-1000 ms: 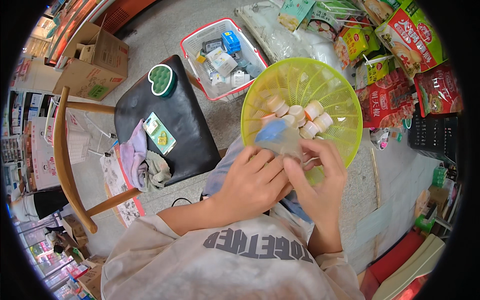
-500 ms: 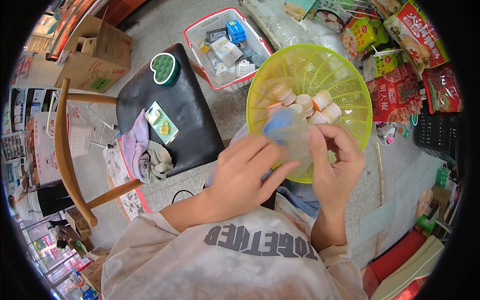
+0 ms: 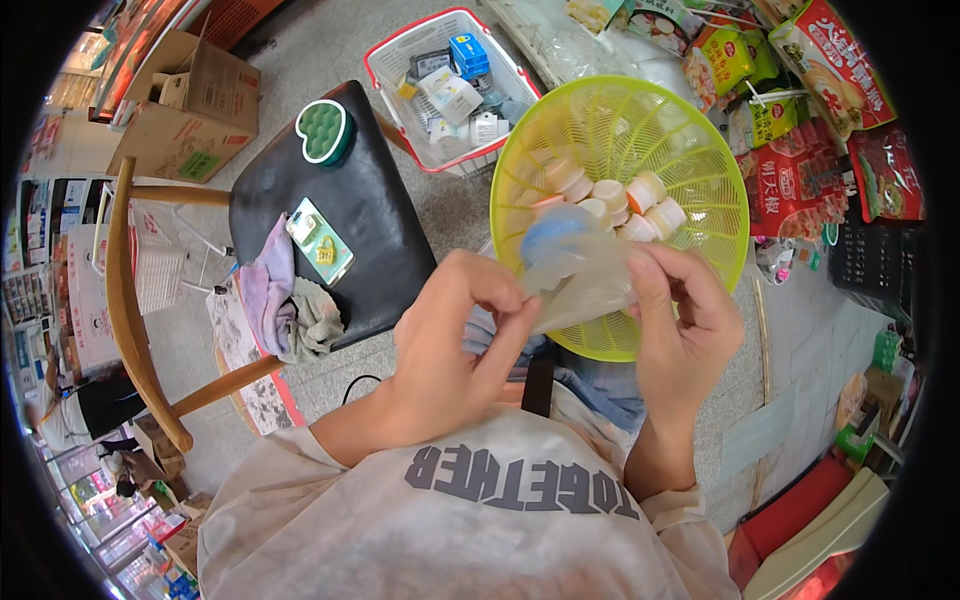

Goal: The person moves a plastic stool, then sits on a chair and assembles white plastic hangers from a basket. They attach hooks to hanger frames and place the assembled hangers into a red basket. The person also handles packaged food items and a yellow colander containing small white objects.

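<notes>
My left hand [image 3: 455, 345] and my right hand [image 3: 675, 315] both pinch a clear plastic bag [image 3: 585, 285] between them, over my lap. A small jar with a blue lid [image 3: 553, 238] shows inside the bag's upper end. Right behind the bag sits a yellow-green plastic basket [image 3: 690, 150] with several small white jars [image 3: 610, 195] with pale orange lids in it. My right fingers grip the bag's right edge, my left thumb and fingers its left edge.
A black-seated wooden chair [image 3: 385, 240] stands to my left with cloths [image 3: 285, 300], a green heart-shaped case [image 3: 325, 130] and a small carded pack [image 3: 320, 240] on it. A red-rimmed shopping basket [image 3: 450, 70] of goods, cardboard boxes [image 3: 185, 110] and snack packets [image 3: 810, 120] lie beyond.
Both hands have shifted a little on the bag and drawn it slightly apart and toward me; the blue-lidded jar stays inside it.
</notes>
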A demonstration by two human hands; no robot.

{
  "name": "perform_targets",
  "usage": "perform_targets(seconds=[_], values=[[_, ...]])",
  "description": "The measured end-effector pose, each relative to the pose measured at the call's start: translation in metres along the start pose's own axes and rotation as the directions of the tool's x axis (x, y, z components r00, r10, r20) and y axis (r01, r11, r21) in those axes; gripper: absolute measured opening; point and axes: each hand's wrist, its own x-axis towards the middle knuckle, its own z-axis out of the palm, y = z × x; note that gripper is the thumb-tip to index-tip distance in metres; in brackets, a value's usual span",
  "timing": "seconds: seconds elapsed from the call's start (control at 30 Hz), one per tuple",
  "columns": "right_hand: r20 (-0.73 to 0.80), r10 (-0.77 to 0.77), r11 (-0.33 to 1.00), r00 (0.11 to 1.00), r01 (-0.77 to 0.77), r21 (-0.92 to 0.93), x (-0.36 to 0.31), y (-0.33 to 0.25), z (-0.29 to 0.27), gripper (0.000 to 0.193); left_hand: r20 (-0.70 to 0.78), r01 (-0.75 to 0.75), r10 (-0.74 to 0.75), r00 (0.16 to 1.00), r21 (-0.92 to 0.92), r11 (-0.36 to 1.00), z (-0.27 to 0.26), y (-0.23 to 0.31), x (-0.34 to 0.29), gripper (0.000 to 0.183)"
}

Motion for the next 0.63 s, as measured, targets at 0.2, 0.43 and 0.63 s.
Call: perform_targets(seconds=[0.2,0.43,0.63], values=[[0.013,-0.095,0.994,0.995,0.096,-0.045,-0.005,-0.002,-0.001,0.012,0.144,-0.193,0.152,0.978,0.335,0.922,-0.017,0.013,0.002,0.038],[0.013,-0.100,0.992,0.995,0.101,-0.079,-0.007,-0.012,-0.003,0.020,0.091,-0.178,0.157,0.983,0.305,0.936,-0.013,0.021,0.009,0.052],[0.003,-0.133,0.989,0.991,0.133,-0.067,-0.005,-0.013,-0.010,0.025,0.109,-0.153,0.131,0.985,0.225,0.962,-0.010,0.023,0.009,0.056]])
